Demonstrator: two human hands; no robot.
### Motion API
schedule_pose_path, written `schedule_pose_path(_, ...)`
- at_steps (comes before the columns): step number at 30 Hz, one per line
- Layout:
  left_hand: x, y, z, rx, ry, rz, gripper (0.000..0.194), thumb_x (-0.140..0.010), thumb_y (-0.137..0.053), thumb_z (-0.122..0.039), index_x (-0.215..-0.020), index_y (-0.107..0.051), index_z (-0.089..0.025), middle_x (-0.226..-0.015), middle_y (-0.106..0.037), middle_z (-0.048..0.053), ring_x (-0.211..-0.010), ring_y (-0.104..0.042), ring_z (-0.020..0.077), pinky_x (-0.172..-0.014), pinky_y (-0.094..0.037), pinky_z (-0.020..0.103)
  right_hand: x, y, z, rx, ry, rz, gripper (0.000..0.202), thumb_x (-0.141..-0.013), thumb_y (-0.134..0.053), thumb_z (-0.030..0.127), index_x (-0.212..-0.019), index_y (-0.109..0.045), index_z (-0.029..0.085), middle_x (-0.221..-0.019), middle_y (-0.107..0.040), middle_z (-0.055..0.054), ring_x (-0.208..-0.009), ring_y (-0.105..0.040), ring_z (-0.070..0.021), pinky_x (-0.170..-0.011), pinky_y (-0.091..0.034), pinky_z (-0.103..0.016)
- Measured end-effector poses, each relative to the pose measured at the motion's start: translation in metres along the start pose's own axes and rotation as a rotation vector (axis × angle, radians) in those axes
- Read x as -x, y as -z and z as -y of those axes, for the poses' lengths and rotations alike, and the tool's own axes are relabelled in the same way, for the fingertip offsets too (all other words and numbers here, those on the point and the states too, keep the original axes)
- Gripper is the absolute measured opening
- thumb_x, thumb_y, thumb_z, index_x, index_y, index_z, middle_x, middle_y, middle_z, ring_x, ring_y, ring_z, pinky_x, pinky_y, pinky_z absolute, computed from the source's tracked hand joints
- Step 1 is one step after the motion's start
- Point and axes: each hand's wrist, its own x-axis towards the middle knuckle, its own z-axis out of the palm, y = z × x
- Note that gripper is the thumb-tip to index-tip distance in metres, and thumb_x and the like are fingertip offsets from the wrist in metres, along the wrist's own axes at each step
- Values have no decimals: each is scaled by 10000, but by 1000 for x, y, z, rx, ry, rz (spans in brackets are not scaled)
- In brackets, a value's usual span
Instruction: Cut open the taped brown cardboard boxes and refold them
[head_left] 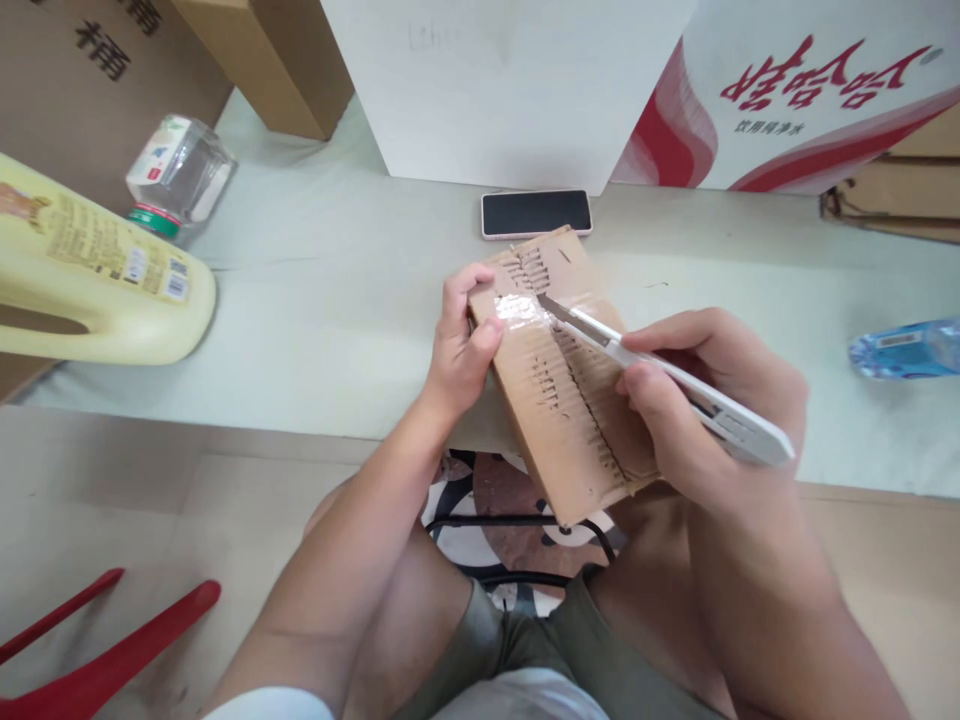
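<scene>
A small brown cardboard box with rows of dark slits lies tilted over the table's front edge. Clear tape crosses its top. My left hand grips the box's left edge, thumb on top. In my right hand is a white utility knife, held between thumb and fingers. Its extended blade points up and left, with the tip at the tape near the middle seam. Behind the box lies a phone with a dark screen.
On the pale table, a yellow jug and a clear bottle are at left, a blue bottle at right. A white box and a red-white carton stand behind. Red legs show lower left.
</scene>
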Motion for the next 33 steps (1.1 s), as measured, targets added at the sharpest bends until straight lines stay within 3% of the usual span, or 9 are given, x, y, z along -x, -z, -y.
schedule_pose_path(5,0,0,3,14,-8,4,505,-946,-502,-663,-1346,-437,-363,-1303,-553,52,-1164,-591,265,-1012,-500,448,2,0,1,-29,50,-38,45,-877,-655,228,-846,-675,255,-651,-640,21,-546,-572,-136,-491,-407,-284)
schedule_pose_path(13,0,-1,2,3,-23,2,493,-951,-481,-671,-1341,-443,-370,-1301,-559,53,-1171,-593,268,-1027,-502,465,1,-1,6,68,81,29,60,-862,-658,218,-890,-703,248,-617,-624,50,-456,-465,-91,-499,-429,-275)
schedule_pose_path(18,-1,0,1,12,-28,-1,474,-953,-491,-651,-1337,-456,-376,-1299,-565,50,-1168,-601,271,-1021,-515,467,3,1,2,89,132,-40,70,-834,-663,193,-855,-700,249,-598,-608,50,-454,-470,-90,-470,-415,-258)
schedule_pose_path(25,0,-2,3,16,1,-24,514,-926,-504,-689,-1327,-448,-372,-1285,-571,55,-1150,-610,273,-996,-524,464,-1,-3,8,151,148,60,86,-836,-658,183,-894,-697,232,-628,-635,36,-486,-510,-97,-516,-457,-261)
schedule_pose_path(33,1,-1,5,21,7,-9,500,-936,-495,-673,-1340,-443,-383,-1295,-555,50,-1186,-584,274,-1032,-493,467,2,1,5,131,214,8,93,-796,-623,172,-820,-668,250,-579,-598,45,-446,-477,-104,-466,-429,-267)
